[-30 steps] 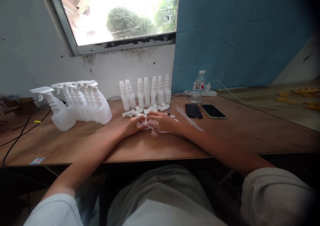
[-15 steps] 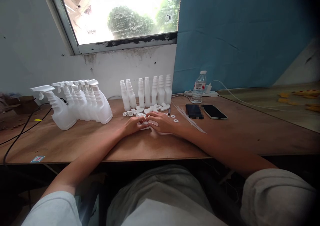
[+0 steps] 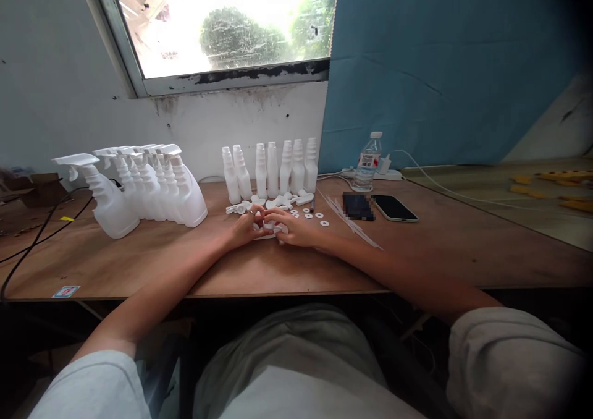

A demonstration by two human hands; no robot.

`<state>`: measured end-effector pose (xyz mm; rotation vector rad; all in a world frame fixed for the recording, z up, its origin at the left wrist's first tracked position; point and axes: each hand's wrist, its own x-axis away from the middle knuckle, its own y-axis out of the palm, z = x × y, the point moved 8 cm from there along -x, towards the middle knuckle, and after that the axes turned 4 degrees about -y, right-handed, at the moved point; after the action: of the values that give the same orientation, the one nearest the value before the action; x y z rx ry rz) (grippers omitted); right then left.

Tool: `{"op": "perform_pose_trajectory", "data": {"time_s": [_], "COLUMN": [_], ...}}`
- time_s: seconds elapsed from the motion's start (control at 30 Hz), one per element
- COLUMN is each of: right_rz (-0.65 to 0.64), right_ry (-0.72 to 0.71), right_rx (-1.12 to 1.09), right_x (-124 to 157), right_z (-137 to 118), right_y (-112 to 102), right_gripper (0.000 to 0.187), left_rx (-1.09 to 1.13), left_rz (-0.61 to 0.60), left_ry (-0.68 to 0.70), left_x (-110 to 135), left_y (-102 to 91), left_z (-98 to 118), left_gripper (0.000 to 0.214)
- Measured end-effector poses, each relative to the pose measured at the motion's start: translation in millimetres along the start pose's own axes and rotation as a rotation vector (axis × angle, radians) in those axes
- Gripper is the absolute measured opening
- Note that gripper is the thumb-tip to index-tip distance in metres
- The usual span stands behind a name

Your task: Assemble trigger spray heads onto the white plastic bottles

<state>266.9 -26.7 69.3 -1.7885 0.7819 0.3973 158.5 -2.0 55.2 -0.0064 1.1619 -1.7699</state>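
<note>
Both hands meet at the middle of the table, closed around a white plastic spray head [image 3: 269, 225]. My left hand [image 3: 243, 229], with a ring on one finger, grips it from the left. From the right, the fingers of my right hand [image 3: 293, 228] pinch the same part and cover much of it. Just beyond my fingers lies a pile of loose white spray heads [image 3: 291, 201]. Several flat white washers [image 3: 319, 215] are scattered to the right of my right hand.
Several open white bottles [image 3: 260, 172] stand behind the pile. At left is a group of spray bottles [image 3: 115, 212] with heads on. Thin white tubes [image 3: 354, 227], a dark pixelated object [image 3: 357, 206], a phone [image 3: 395, 208] and a water bottle [image 3: 368, 162] are at right.
My right hand has shifted slightly left and its fingers have moved around the spray head. More washers show beside it. The view has tilted a little.
</note>
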Motion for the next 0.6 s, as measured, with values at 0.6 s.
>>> {"op": "perform_pose_trajectory", "data": {"time_s": [0.6], "right_rz": [-0.344], "right_ry": [1.144], "right_rx": [0.703], "right_x": [94.5], "right_z": [114.6], "right_y": [-143.8], "right_gripper": [0.013], "left_rx": [-0.095], "left_rz": [0.015], "left_ry": [-0.064], "left_x": [0.4], "left_y": [-2.5], "left_z": [2.6], "left_gripper": [0.036]}}
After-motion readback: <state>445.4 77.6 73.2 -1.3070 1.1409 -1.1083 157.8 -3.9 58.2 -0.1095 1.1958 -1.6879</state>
